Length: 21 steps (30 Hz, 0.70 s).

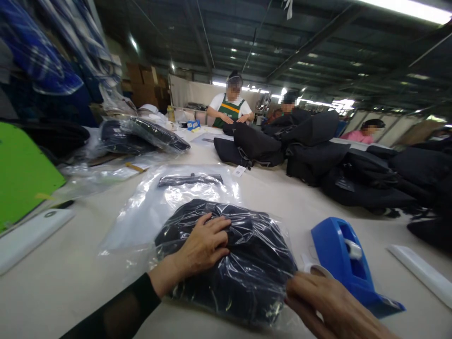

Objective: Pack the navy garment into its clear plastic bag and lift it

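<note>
Head view. My left hand (203,245) lies palm down, fingers loosely spread, on the clear plastic bag (263,235), gripping nothing. My right hand (325,296) has its fingers curled closed, pinching the bag's right edge. Inside: a black fabric bundle (243,287). The bag lies flat on the pale table (81,296), directly before me. Blue tape dispenser (326,240) just beside my right hand; flat clear sleeves (137,216) behind the bag; black packs (261,146) heaped farther back.

Bundle (254,285) under the fingers of the left hand (201,247); plastic sleeve (141,216) beyond them; tape dispenser (328,245) right of those of the right hand (328,301); heaped bags (314,160) well beyond.
</note>
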Each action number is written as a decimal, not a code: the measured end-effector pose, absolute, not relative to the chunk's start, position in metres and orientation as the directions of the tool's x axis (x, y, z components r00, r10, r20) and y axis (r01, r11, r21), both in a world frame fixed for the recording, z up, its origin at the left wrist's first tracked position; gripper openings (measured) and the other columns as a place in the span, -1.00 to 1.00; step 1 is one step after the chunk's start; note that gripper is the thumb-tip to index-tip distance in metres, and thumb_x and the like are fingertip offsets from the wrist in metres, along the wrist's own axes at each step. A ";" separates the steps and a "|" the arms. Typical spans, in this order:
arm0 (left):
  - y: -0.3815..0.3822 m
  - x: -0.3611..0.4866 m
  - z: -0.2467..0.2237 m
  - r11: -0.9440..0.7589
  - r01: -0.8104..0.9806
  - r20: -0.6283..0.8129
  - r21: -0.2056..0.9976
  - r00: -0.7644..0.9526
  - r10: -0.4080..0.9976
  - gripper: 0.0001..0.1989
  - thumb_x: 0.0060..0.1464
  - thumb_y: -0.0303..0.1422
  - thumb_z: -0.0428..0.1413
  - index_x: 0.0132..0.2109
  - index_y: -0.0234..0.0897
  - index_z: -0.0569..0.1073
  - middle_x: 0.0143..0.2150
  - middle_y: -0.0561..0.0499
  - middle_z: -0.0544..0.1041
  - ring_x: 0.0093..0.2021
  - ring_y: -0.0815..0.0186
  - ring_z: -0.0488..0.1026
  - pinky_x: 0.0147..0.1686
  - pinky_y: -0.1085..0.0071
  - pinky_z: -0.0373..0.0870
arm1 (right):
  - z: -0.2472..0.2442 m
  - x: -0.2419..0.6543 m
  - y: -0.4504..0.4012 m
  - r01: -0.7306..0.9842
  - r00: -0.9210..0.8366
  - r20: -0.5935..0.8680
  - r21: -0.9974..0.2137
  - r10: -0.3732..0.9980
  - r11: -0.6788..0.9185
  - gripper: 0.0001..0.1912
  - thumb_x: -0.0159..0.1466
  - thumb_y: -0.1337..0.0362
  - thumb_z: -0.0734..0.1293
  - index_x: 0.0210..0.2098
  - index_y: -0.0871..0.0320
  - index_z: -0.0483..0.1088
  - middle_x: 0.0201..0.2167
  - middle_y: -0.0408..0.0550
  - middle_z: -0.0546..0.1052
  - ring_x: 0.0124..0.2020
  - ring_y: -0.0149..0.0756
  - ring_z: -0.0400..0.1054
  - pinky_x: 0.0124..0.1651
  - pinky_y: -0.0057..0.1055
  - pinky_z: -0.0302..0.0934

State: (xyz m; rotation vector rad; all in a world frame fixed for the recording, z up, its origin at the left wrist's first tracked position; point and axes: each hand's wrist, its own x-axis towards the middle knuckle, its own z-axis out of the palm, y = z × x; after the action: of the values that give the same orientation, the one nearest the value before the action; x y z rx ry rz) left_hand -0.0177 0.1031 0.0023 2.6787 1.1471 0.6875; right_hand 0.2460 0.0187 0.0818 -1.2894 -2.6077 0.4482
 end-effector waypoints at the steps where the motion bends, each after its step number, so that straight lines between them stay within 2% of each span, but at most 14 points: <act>1: 0.103 -0.018 0.002 -0.696 0.646 0.352 0.313 0.602 0.717 -0.88 0.01 -0.40 0.21 -0.36 -0.25 0.39 0.16 -0.08 0.39 0.20 0.07 0.24 0.17 -0.09 -0.03 | 0.083 0.239 0.028 0.757 -0.614 -0.015 -0.297 0.789 0.583 -0.76 0.34 0.26 0.08 -0.42 0.05 0.26 -0.47 -0.18 0.45 -0.47 -0.38 0.35 -0.41 -0.43 0.17; 4: 0.104 -0.017 0.000 -0.698 0.640 0.357 0.320 0.601 0.715 -0.87 0.02 -0.39 0.21 -0.35 -0.25 0.38 0.16 -0.09 0.38 0.20 0.08 0.23 0.18 -0.09 -0.05 | 0.075 0.229 0.052 0.787 -0.616 -0.128 -0.147 0.777 0.600 -0.77 0.33 0.32 0.10 -0.46 0.10 0.20 -0.47 -0.16 0.41 -0.48 -0.37 0.30 -0.44 -0.41 0.06; 9: 0.105 -0.017 -0.002 -0.706 0.630 0.368 0.323 0.603 0.707 -0.89 0.01 -0.38 0.20 -0.34 -0.24 0.38 0.16 -0.09 0.38 0.20 0.09 0.23 0.18 -0.08 -0.06 | 0.062 0.220 0.074 0.806 -0.584 -0.142 0.012 0.799 0.592 -0.81 0.28 0.42 0.13 -0.44 0.14 0.27 -0.48 -0.12 0.44 -0.48 -0.34 0.32 -0.44 -0.40 -0.03; 17: 0.104 -0.018 -0.005 -0.710 0.622 0.374 0.330 0.604 0.704 -0.91 0.04 -0.36 0.16 -0.34 -0.24 0.38 0.17 -0.10 0.36 0.21 0.08 0.22 0.19 -0.06 -0.08 | 0.061 0.211 0.083 0.908 -0.395 -0.177 0.072 0.902 0.412 -0.89 0.26 0.33 0.21 -0.40 0.13 0.32 -0.48 -0.06 0.52 -0.42 -0.20 0.43 -0.44 -0.38 -0.07; 19: 0.104 -0.018 -0.005 -0.713 0.621 0.376 0.326 0.607 0.700 -0.91 0.04 -0.36 0.16 -0.33 -0.24 0.38 0.17 -0.10 0.36 0.21 0.08 0.22 0.20 -0.04 -0.09 | 0.061 0.211 0.087 0.938 -0.315 -0.175 0.093 0.933 0.334 -0.92 0.22 0.27 0.27 -0.32 0.15 0.33 -0.46 0.01 0.55 -0.40 -0.10 0.45 -0.45 -0.37 -0.07; 21: 0.103 -0.018 -0.005 -0.715 0.620 0.376 0.323 0.609 0.698 -0.91 0.03 -0.36 0.16 -0.33 -0.24 0.38 0.17 -0.10 0.36 0.21 0.08 0.22 0.20 -0.04 -0.10 | 0.061 0.214 0.094 0.965 -0.223 -0.154 0.104 0.963 0.241 -0.73 0.15 0.15 0.34 -0.24 0.19 0.32 -0.43 0.11 0.55 -0.37 0.01 0.45 -0.45 -0.36 -0.08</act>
State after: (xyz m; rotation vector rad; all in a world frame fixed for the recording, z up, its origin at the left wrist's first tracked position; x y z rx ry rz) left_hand -0.0179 0.1033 -0.0052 2.6718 1.1036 0.7277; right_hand 0.2139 0.0936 0.0606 -2.0596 -2.6140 0.0224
